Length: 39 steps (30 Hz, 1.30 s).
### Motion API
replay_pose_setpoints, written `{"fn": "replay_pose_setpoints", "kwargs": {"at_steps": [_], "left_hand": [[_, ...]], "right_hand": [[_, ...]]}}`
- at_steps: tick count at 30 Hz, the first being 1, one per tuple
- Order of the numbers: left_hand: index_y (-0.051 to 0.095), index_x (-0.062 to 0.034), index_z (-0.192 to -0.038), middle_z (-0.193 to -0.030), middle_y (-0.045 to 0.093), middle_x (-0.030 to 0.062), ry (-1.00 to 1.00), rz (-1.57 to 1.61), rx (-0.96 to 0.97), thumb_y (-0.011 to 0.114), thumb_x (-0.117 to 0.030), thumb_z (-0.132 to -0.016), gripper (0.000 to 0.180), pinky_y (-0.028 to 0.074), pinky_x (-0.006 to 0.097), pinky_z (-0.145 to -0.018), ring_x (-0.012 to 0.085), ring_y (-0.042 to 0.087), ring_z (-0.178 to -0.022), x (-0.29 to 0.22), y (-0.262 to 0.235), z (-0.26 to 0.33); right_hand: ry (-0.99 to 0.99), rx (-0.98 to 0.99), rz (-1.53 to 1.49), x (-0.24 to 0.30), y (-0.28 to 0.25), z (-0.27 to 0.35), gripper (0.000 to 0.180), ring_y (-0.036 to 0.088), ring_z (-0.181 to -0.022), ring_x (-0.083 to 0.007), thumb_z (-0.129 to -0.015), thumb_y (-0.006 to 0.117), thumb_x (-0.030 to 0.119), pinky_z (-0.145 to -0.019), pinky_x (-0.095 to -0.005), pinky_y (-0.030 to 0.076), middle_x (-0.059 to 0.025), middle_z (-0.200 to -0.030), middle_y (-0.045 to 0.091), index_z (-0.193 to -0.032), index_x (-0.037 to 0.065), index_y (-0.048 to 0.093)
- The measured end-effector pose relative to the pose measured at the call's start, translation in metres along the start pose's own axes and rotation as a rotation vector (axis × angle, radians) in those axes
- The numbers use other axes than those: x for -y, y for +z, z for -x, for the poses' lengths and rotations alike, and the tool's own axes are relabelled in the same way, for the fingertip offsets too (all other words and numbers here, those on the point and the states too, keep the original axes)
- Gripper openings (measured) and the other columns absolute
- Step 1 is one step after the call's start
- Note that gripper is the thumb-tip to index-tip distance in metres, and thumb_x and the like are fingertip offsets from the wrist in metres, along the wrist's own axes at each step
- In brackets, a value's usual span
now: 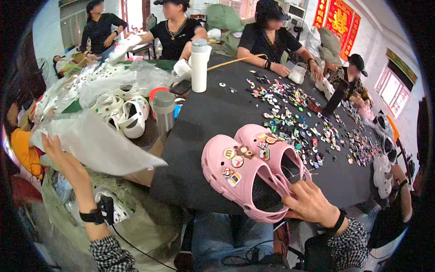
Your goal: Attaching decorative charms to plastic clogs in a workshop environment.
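Observation:
A pair of pink clogs (217, 158) with colourful charms on the toes is at the near edge of the black table (195, 118). My right hand (312, 204) is closed on the heel straps, where a thin clear tie sticks out. Out to the left, my left hand (63, 156) holds a translucent plastic bag (102, 140) by its left end; the bag hangs flat and loose, and some fingertips are hidden by it. Below that arm lies an open green sack (149, 213) with clear-wrapped white shoes (118, 206) inside.
Many small charms (294, 118) are spread over the table's right half. White clogs (134, 118) and plastic wrap pile up at the left. A white bottle (199, 68) and a grey-lidded tumbler (163, 111) stand nearby. Several people work around the table; one handles white clogs (297, 73).

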<state>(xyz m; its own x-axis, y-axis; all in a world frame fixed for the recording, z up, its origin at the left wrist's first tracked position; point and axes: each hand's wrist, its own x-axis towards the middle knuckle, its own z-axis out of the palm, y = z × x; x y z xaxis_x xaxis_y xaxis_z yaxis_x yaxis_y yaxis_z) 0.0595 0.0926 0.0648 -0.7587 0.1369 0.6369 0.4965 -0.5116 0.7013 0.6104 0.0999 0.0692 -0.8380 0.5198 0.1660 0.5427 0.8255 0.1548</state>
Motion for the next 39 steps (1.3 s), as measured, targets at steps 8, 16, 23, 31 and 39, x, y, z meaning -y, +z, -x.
{"fn": "replay_pose_setpoints", "kwargs": {"at_steps": [8, 16, 23, 31, 39], "left_hand": [[0.026, -0.0039, -0.151, -0.155, 0.026, 0.0138, 0.664, -0.387, 0.123, 0.047, -0.023, -0.102, 0.057, 0.020, 0.039, -0.117, 0.0269, 0.022, -0.145, 0.037, 0.048, -0.092], [0.050, -0.0057, -0.140, -0.141, 0.051, 0.0130, -0.233, -0.499, 0.697, 0.056, -0.024, -0.095, 0.049, 0.033, 0.032, -0.109, 0.0215, 0.047, -0.129, 0.190, 0.043, -0.097], [0.062, 0.0004, -0.124, -0.113, 0.068, 0.0097, -0.413, -0.589, 0.979, 0.060, -0.021, -0.091, 0.039, 0.046, 0.031, -0.089, 0.0188, 0.061, -0.103, 0.250, 0.016, -0.038], [0.062, 0.0049, -0.117, -0.107, 0.068, 0.0183, -0.284, -0.915, 1.011, 0.062, -0.015, -0.087, 0.036, 0.047, 0.036, -0.087, 0.0274, 0.064, -0.094, 0.161, 0.011, -0.019], [0.057, 0.0017, -0.129, -0.126, 0.062, 0.0109, -0.299, -0.221, 1.145, 0.056, -0.009, -0.094, 0.036, 0.043, 0.031, -0.098, 0.0195, 0.057, -0.117, -0.034, 0.030, 0.098]], "right_hand": [[0.039, 0.099, -0.027, -0.003, 0.000, 0.004, 0.044, 0.055, -0.087, -0.0244, -0.064, 0.077, 0.032, -0.072, -0.0389, 0.045, -0.0058, -0.099, 0.052, -0.100, 0.019, 0.056], [0.074, 0.097, -0.035, -0.002, -0.001, 0.006, 0.049, 0.055, -0.089, -0.0245, -0.060, 0.079, 0.032, -0.074, -0.0394, 0.046, -0.0062, -0.100, 0.051, -0.102, 0.020, 0.056], [0.052, 0.069, -0.079, -0.008, 0.006, 0.002, 0.041, 0.054, -0.087, -0.0221, -0.064, 0.075, 0.031, -0.071, -0.0368, 0.044, -0.0045, -0.096, 0.050, -0.100, 0.020, 0.058], [-0.002, -0.043, -0.040, -0.004, 0.007, 0.001, 0.032, 0.053, -0.085, -0.0205, -0.066, 0.072, 0.033, -0.068, -0.0349, 0.044, -0.0028, -0.091, 0.048, -0.091, 0.019, 0.057], [0.115, -0.185, -0.094, 0.050, -0.016, -0.057, 0.044, 0.051, -0.079, -0.0227, -0.066, 0.076, 0.039, -0.062, -0.0351, 0.044, -0.0069, -0.085, 0.043, -0.090, 0.011, 0.053]]}}
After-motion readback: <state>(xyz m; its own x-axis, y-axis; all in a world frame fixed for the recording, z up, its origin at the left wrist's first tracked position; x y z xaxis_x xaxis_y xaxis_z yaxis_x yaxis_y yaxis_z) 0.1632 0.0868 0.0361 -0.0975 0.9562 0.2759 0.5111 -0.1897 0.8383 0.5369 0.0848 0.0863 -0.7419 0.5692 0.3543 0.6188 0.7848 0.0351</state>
